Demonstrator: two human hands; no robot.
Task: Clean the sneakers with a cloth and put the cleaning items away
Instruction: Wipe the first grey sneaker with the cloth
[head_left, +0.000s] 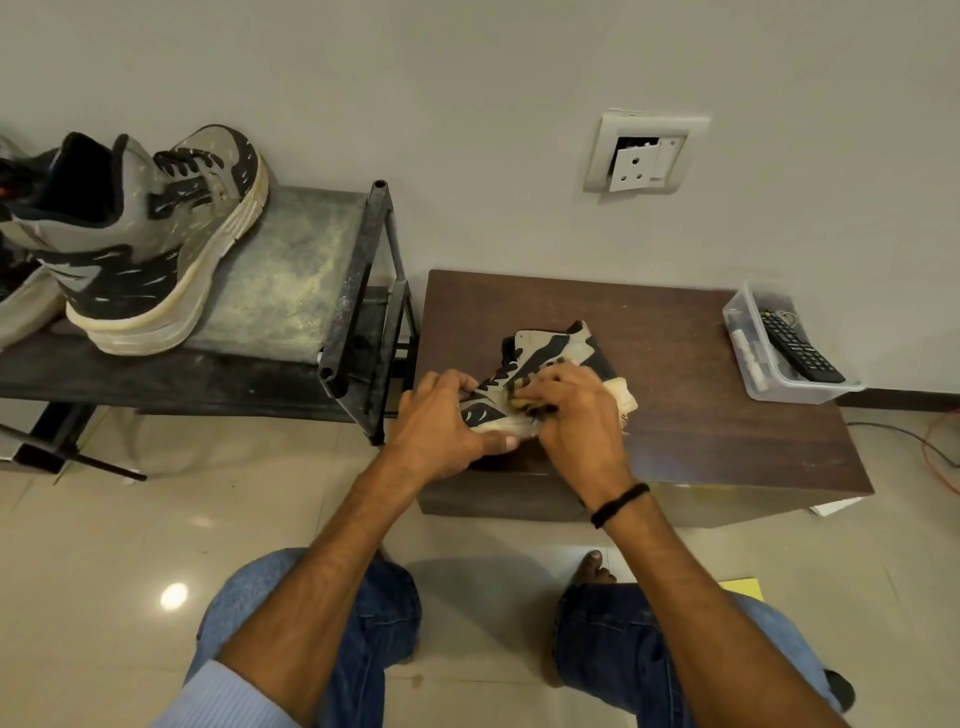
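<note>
A grey and black sneaker (550, 353) lies on its side on the low brown table (701, 415), its toe towards me. My left hand (441, 426) grips the toe end, thumb along the pale sole. My right hand (576, 415) presses a cream cloth (626, 395) against the sneaker's side; most of the cloth is hidden under my fingers. The matching sneaker (150, 234) stands upright on the dusty top of the black shoe rack (291, 291) at the left.
A clear plastic box (748, 364) holding a black remote (800, 348) sits at the table's far right corner. A wall socket (644, 153) is above it. Cables (930, 447) trail on the floor at the right. My knees and a bare foot are below.
</note>
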